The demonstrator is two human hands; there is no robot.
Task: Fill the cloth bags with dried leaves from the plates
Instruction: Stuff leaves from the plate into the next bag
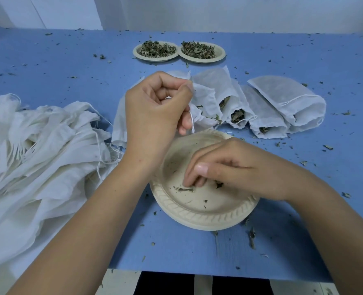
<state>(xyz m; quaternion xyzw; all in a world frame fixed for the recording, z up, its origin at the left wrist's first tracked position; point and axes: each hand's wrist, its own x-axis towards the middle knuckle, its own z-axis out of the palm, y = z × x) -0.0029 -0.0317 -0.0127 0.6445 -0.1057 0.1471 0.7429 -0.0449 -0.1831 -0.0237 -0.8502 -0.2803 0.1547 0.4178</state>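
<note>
1. Your left hand [155, 116] is over the middle of the counter [48, 64], just beyond the near plate [197, 220]. Its grip is closed tight: thumb and curled fingers pinch the gathered mouth of a cloth bag [205, 101]. The drawstring [192, 124] hangs from those fingers toward the plate's far rim.
2. Your right hand [231, 167] is over the near plate, which sits close to the counter's near edge. Its fingers curl downward with the tips on the leaf scraps [185, 189] on the plate's floor. I cannot tell whether that grip has actually caught any.
3. The near plate carries a few scattered scraps, mostly around your right fingertips.
4. The two far plates [155, 58] stand side by side toward the far edge, rims touching, each heaped with dried leaves [157, 48].
5. The filled bags [268, 116] lie in an overlapping row to the right of the held bag. Their mouths face the near edge, and leaves show in several of them.
6. The empty bags [38, 150] form a loose heap along the counter's left side, strings trailing, just beside your left forearm.
7. Leaf crumbs [252, 237] are strewn across the blue counter, right up to its near edge.
</note>
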